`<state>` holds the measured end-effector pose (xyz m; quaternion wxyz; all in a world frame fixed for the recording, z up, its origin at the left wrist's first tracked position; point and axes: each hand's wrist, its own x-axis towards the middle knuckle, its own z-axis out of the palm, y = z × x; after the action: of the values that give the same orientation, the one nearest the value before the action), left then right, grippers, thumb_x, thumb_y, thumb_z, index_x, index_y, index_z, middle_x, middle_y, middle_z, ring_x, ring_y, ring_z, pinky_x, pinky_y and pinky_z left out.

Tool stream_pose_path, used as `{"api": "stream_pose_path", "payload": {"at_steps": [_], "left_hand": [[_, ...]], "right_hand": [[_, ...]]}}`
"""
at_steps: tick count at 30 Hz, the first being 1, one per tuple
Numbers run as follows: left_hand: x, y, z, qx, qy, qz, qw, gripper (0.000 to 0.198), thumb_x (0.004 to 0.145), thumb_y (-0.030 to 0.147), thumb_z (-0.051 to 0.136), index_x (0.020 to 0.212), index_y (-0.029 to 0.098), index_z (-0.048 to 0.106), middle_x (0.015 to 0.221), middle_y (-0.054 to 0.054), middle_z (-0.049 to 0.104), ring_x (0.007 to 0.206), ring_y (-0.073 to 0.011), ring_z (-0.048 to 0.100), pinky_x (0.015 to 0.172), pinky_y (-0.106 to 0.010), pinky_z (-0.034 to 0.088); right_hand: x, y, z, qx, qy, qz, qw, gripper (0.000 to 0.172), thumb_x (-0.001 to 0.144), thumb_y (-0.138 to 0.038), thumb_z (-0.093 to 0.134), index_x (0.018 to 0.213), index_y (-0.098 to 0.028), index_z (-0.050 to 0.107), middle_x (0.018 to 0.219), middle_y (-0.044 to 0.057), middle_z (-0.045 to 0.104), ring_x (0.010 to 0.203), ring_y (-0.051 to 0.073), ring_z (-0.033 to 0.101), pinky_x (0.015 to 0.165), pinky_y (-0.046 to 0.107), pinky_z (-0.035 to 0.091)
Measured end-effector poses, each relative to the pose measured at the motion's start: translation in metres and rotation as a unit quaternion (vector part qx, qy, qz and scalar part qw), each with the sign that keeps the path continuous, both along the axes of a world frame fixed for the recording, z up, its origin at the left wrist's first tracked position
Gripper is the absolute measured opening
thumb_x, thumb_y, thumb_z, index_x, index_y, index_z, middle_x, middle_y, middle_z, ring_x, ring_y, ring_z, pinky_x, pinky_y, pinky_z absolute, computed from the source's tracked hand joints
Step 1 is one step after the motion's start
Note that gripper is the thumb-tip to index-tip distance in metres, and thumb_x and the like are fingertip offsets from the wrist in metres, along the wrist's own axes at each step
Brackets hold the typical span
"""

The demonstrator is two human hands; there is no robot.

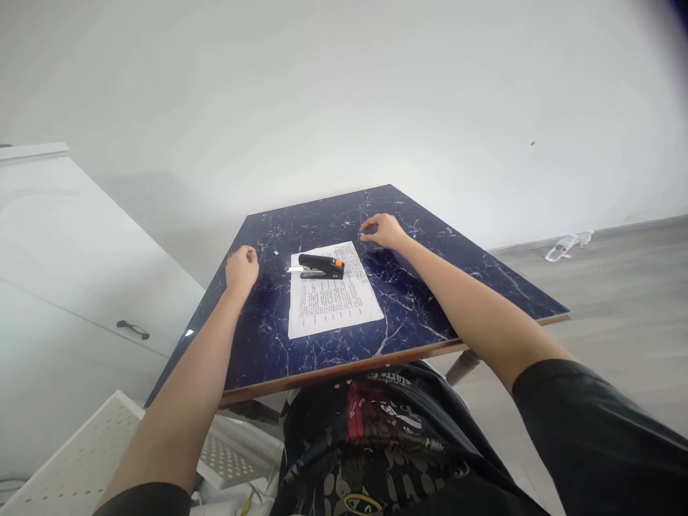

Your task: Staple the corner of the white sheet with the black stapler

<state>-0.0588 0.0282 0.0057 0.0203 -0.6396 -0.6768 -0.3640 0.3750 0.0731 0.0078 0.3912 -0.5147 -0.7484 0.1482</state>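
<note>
A black stapler with an orange patch (pixel 321 266) lies on the printed sheets of paper (pixel 336 315), its jaw gaping and a silvery part sticking out on the left. My left hand (pixel 243 269) rests on the table to the left of the paper, fingers curled closed; their inside is hidden. Beyond the paper's upper right corner, my right hand (pixel 383 231) hovers close to the tabletop with thumb and fingers pinched together. Anything between those fingertips is too small to name. Neither hand touches the stapler.
The dark blue marble-patterned table (pixel 344 356) stands near a white wall. Small pale bits (pixel 276 252) lie on it. At left is a white cabinet (pixel 80 287) with a dark handle; a perforated white panel (pixel 86 459) is below. Clear plastic (pixel 568 246) lies on the floor at right.
</note>
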Motion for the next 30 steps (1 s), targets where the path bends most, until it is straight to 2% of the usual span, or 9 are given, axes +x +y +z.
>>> {"api": "stream_pose_path", "payload": {"at_steps": [2,4,7,10,16,20,24,27,30], "left_hand": [[-0.009,0.01,-0.011,-0.05,0.067,-0.033,0.996,0.032,0.094,0.02,0.055,0.12,0.017,0.073,0.13,-0.021,0.071,0.124,-0.0372,0.065,0.112,-0.054,0.046],[-0.009,0.017,-0.021,-0.08,0.095,-0.08,0.989,0.042,0.093,0.019,0.056,0.132,0.02,0.071,0.152,-0.019,0.059,0.139,-0.041,0.054,0.117,-0.061,0.04],[-0.003,0.022,-0.029,-0.114,0.108,-0.119,0.98,0.047,0.092,0.02,0.057,0.137,0.027,0.069,0.161,-0.014,0.052,0.146,-0.0447,0.046,0.119,-0.071,0.034],[-0.001,0.023,-0.031,-0.119,0.118,-0.129,0.977,0.044,0.092,0.02,0.055,0.133,0.025,0.07,0.158,-0.015,0.054,0.146,-0.0427,0.047,0.119,-0.07,0.035],[-0.004,0.026,-0.032,-0.115,0.112,-0.168,0.972,0.054,0.09,0.014,0.051,0.143,0.022,0.062,0.16,-0.014,0.053,0.148,-0.0318,0.049,0.125,-0.054,0.034],[-0.003,0.026,-0.032,-0.119,0.153,-0.154,0.969,0.055,0.092,0.016,0.05,0.145,0.021,0.062,0.154,-0.017,0.059,0.143,-0.0379,0.053,0.12,-0.059,0.038],[-0.001,0.025,-0.027,-0.073,0.152,-0.15,0.974,0.054,0.088,0.014,0.053,0.139,0.018,0.067,0.128,-0.017,0.071,0.124,-0.0349,0.064,0.114,-0.05,0.046],[-0.001,0.025,-0.023,-0.076,0.136,-0.146,0.977,0.035,0.086,0.016,0.058,0.113,0.021,0.079,0.104,-0.015,0.072,0.106,-0.0336,0.069,0.107,-0.048,0.052],[-0.001,0.023,-0.019,-0.079,0.109,-0.134,0.982,0.017,0.083,0.018,0.064,0.091,0.022,0.079,0.099,-0.013,0.068,0.096,-0.0322,0.07,0.099,-0.047,0.054]], "right_hand": [[0.03,0.015,-0.011,-0.054,-0.003,-0.067,0.996,0.022,0.068,-0.021,0.088,0.089,-0.017,0.083,0.088,0.006,0.078,0.088,0.024,0.071,0.093,0.039,0.055],[0.051,0.024,-0.021,-0.101,0.006,-0.124,0.987,0.027,0.068,-0.022,0.089,0.094,-0.016,0.083,0.089,0.007,0.077,0.089,0.025,0.072,0.093,0.039,0.056],[0.061,0.031,-0.029,-0.116,0.015,-0.176,0.977,0.06,0.063,-0.033,0.095,0.118,-0.015,0.079,0.099,0.009,0.076,0.092,0.027,0.071,0.094,0.042,0.056],[0.053,0.031,-0.03,-0.082,-0.002,-0.195,0.977,0.084,0.061,-0.044,0.097,0.135,-0.016,0.069,0.106,0.011,0.072,0.099,0.03,0.069,0.096,0.044,0.055],[0.036,0.02,-0.022,-0.046,0.03,-0.182,0.982,0.058,0.072,-0.047,0.089,0.119,-0.017,0.072,0.104,0.012,0.072,0.1,0.031,0.067,0.096,0.046,0.053],[0.023,0.006,-0.006,-0.04,0.186,-0.055,0.98,0.052,0.083,-0.059,0.072,0.116,-0.019,0.071,0.104,0.011,0.074,0.09,0.025,0.066,0.082,0.038,0.054],[0.005,-0.013,0.013,-0.074,0.326,0.157,0.929,0.051,0.091,-0.067,0.054,0.109,-0.021,0.071,0.106,0.01,0.074,0.082,0.021,0.066,0.073,0.034,0.054],[-0.006,-0.027,0.022,-0.096,0.31,0.297,0.898,0.045,0.094,-0.062,0.054,0.104,-0.022,0.072,0.106,0.009,0.075,0.082,0.02,0.065,0.073,0.036,0.054],[-0.017,-0.039,0.026,-0.129,0.216,0.417,0.873,0.038,0.095,-0.054,0.058,0.104,-0.02,0.073,0.107,0.01,0.076,0.083,0.02,0.064,0.075,0.037,0.054]]}}
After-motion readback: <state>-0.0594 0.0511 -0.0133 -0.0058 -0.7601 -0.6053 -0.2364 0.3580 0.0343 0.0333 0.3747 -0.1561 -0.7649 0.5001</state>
